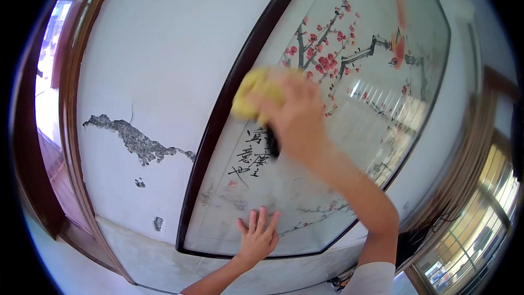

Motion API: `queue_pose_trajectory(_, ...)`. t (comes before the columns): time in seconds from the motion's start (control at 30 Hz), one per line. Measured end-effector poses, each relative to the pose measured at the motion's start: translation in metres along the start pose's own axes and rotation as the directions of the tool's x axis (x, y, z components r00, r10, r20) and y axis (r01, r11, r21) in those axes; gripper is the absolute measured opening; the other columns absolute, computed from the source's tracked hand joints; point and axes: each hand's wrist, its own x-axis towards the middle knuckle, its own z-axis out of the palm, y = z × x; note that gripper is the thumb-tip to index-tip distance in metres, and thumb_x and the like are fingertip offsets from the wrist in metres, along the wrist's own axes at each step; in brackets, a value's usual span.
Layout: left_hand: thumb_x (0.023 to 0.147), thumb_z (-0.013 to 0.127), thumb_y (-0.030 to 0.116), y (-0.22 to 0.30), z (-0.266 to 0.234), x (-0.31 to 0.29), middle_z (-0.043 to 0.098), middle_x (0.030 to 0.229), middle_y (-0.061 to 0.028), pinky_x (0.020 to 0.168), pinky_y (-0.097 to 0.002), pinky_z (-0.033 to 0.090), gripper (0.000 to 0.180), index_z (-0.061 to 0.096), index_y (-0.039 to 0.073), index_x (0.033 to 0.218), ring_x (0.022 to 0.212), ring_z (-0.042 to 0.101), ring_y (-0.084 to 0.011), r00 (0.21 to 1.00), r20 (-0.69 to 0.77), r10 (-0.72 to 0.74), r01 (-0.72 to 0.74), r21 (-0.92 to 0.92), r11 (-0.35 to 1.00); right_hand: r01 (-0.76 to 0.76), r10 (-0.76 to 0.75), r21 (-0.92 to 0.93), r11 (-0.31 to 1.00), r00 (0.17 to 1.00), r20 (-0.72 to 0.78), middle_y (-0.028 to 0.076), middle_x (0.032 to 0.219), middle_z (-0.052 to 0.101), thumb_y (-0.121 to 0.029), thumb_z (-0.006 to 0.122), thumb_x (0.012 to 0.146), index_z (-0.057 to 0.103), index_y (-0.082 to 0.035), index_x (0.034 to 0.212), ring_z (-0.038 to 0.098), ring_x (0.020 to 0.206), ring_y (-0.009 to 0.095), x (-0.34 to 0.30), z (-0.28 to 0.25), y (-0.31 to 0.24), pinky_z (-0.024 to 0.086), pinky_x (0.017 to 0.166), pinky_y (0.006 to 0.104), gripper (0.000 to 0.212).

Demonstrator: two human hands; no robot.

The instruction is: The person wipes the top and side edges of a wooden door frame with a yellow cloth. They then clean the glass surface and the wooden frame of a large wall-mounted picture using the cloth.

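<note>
The dark frame [214, 127] looks stiff and fairly heavy, best held by its edges; its glass [305, 194] is probably slippery and fragile. Beside the frame's left edge, the yellow cloth [252, 95] looks soft and light, best bunched in the palm. Below it, the left hand [259, 239] lies on the glass, fingers spread. The right hand [297, 112], blurred, grips the cloth.

The framed picture [355, 120] (doorway [48, 104] to its left) is behind the cloth [248, 94].
</note>
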Motion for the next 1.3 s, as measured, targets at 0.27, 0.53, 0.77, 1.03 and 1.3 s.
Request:
queue_pose_trajectory(0.27,0.079,0.060,0.026,0.008,-0.001,0.002,0.033,0.147,-0.0186,0.094,-0.0711,0.025,0.066,0.042,0.024,0.143,0.131,0.034,-0.0377,0.999,-0.045,-0.009,0.009,-0.019,1.000,-0.227,0.096,-0.412,0.882,0.944,-0.315,0.015,0.115,0.053,-0.011,0.073,0.071,0.063,-0.014,0.110,0.053,0.100,0.036,0.122,-0.035,0.114,0.045,0.085,0.0437,0.041)
queue_pose_trajectory(0.53,0.080,0.060,0.024,0.000,-0.001,0.002,0.027,0.147,-0.0279,0.100,-0.0743,0.008,0.065,0.043,0.021,0.142,0.133,0.027,-0.0487,0.999,0.031,-0.030,0.032,-0.061,0.998,0.191,-0.181,0.081,0.978,0.977,-0.115,0.010,0.121,0.053,-0.026,0.066,0.076,0.067,-0.029,0.108,0.048,0.115,0.030,-0.045,0.029,-0.036,0.039,0.091,0.0508,0.033)
queue_pose_trajectory(0.77,0.080,0.059,0.026,0.004,0.007,-0.001,0.025,0.147,-0.0300,0.101,-0.0739,0.006,0.062,0.045,0.019,0.141,0.132,0.026,-0.0513,0.999,-0.028,0.016,-0.015,0.044,0.999,-0.158,0.162,0.040,0.987,0.970,-0.179,0.018,0.110,0.057,-0.010,0.062,0.076,0.062,-0.005,0.104,0.050,0.109,0.037,0.042,-0.005,0.126,0.039,0.093,0.0471,0.028)
queue_pose_trajectory(1.03,0.078,0.060,0.027,0.005,0.017,-0.005,0.024,0.149,-0.0279,0.104,-0.0703,0.000,0.062,0.047,0.019,0.139,0.137,0.016,-0.0481,0.994,-0.081,-0.077,0.082,0.065,0.995,-0.550,0.532,0.158,0.820,0.632,-0.563,0.014,0.109,0.059,-0.009,0.063,0.082,0.062,-0.003,0.106,0.053,0.109,0.030,0.135,-0.022,0.151,0.041,0.094,0.0455,0.024)
queue_pose_trajectory(1.3,0.078,0.059,0.020,-0.002,-0.007,-0.001,0.006,0.151,-0.0346,0.104,-0.0696,-0.006,0.069,0.037,0.010,0.143,0.139,-0.001,-0.0539,0.998,0.062,-0.030,0.027,0.047,0.999,-0.506,0.508,0.101,0.857,0.792,-0.340,0.018,0.130,0.050,-0.001,0.065,0.078,0.057,-0.008,0.122,0.044,0.123,0.033,0.061,-0.042,0.160,0.038,0.102,0.0461,0.045)
